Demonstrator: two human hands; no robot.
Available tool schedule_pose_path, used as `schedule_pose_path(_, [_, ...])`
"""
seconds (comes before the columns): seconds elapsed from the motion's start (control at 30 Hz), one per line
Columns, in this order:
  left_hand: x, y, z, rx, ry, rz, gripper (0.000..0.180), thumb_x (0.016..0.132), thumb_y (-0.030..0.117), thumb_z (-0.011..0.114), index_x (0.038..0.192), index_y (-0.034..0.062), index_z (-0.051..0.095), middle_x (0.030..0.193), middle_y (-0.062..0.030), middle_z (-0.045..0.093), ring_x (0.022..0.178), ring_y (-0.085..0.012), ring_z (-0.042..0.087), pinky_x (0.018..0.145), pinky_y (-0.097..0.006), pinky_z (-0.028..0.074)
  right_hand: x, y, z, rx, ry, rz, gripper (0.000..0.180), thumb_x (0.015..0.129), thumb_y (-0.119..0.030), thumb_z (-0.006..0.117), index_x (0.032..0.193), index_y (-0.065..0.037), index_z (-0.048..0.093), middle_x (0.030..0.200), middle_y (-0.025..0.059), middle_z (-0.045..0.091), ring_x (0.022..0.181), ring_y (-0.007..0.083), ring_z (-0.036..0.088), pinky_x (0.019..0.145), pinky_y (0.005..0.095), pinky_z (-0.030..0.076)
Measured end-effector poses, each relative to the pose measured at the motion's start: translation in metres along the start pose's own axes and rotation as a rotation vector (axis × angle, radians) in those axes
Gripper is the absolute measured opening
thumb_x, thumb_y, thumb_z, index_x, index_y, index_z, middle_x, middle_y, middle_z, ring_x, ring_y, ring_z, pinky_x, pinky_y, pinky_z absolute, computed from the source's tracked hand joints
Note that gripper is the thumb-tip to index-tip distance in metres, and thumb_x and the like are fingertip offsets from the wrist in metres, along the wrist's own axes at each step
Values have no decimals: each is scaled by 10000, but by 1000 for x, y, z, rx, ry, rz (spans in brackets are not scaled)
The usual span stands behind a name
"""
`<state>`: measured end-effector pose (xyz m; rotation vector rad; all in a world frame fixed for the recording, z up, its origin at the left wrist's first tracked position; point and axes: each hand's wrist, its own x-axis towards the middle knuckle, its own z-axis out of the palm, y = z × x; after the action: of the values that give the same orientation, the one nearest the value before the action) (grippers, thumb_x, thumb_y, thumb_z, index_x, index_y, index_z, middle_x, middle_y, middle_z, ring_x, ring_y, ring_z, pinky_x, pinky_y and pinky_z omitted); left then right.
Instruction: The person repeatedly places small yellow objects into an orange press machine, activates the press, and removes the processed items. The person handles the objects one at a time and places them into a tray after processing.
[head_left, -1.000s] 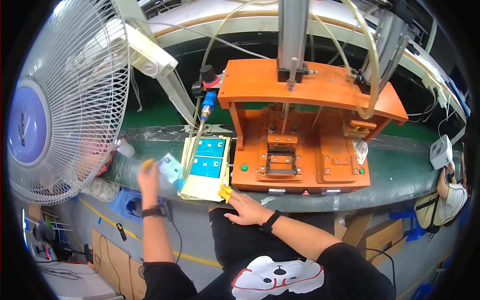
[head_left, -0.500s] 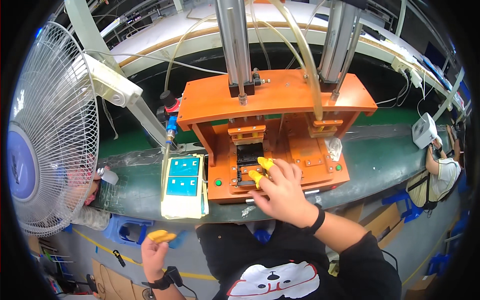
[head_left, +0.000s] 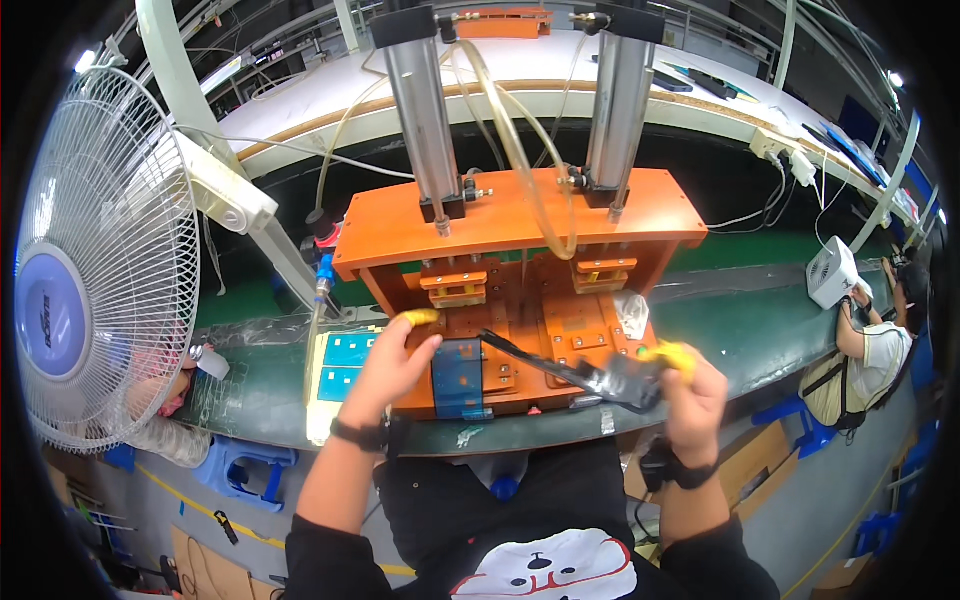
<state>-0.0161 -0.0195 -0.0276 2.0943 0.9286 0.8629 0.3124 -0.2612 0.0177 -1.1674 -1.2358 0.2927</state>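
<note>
An orange two-station press (head_left: pixel 520 210) stands in front of me. A translucent blue sheet (head_left: pixel 458 378) lies over the front of its left station. Beside the sheet's left edge is my left hand (head_left: pixel 385 368), thumb and yellow-capped forefinger apart with nothing visible between them. My right hand (head_left: pixel 692 400), also wearing yellow finger caps, pinches a dark, shiny, flexible piece (head_left: pixel 625 385) in front of the right station. A thin black strip of this piece reaches left toward the blue sheet. Motion blurs the piece, and its exact kind is unclear.
A stack of pale cards with blue panels (head_left: pixel 345 350) lies left of the press. A large fan (head_left: pixel 110 260) stands at far left. Crumpled white material (head_left: pixel 631 314) sits on the press's right side. At far right, another person (head_left: pixel 870 350) sits by a small white fan (head_left: pixel 832 272).
My left hand has risen from beside my lap to the press, where the blue sheet now lies. My right hand has moved right from the left station, now holding the dark piece.
</note>
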Motion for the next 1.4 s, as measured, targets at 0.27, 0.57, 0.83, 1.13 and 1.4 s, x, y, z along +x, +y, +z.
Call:
schedule_pose_path(0.27, [98, -55, 31, 674, -73, 117, 363, 1005, 198, 638, 1351, 87, 648, 1399, -153, 668, 1288, -382, 618, 1076, -448, 523, -106, 112, -127, 815, 741, 265, 281, 1091, -268, 628, 1297, -78, 627, 1240, 50, 693, 1125, 214, 640, 1016, 385, 516])
schedule_pose_path(0.57, [127, -102, 39, 1, -73, 38, 433, 981, 277, 672, 1391, 151, 620, 1421, -78, 658, 1350, -316, 587, 1121, -428, 490, -118, 230, -175, 751, 951, 480, 327, 1093, -357, 624, 1303, -106, 616, 1242, 32, 701, 1120, 203, 657, 1042, 387, 476])
schedule_pose_path(0.83, [118, -59, 33, 733, -186, 70, 457, 943, 264, 743, 1366, 123, 642, 1396, -139, 663, 1321, -328, 605, 1096, -425, 505, 17, 356, -161, 597, 809, 707, 267, 1126, -326, 546, 1228, -86, 608, 1145, 102, 733, 955, 218, 753, 824, 340, 574])
schedule_pose_path(1.13, [105, -57, 13, 516, -255, -158, 462, 929, 275, 765, 1333, 72, 666, 1362, -197, 668, 1286, -387, 612, 1065, -435, 525, 96, 297, -97, -85, 7, 864, 348, 1055, -332, 645, 1306, -91, 649, 1054, 65, 745, 665, 155, 689, 617, 309, 573])
schedule_pose_path(1.4, [-23, 35, 8, 259, -36, 119, 346, 901, 182, 789, 1189, 8, 710, 1125, -207, 718, 1075, -413, 675, 947, -452, 544, -72, 271, -149, -42, 189, 684, 255, 1037, -135, 687, 1272, -36, 670, 1013, 21, 739, 766, 83, 654, 706, 234, 528])
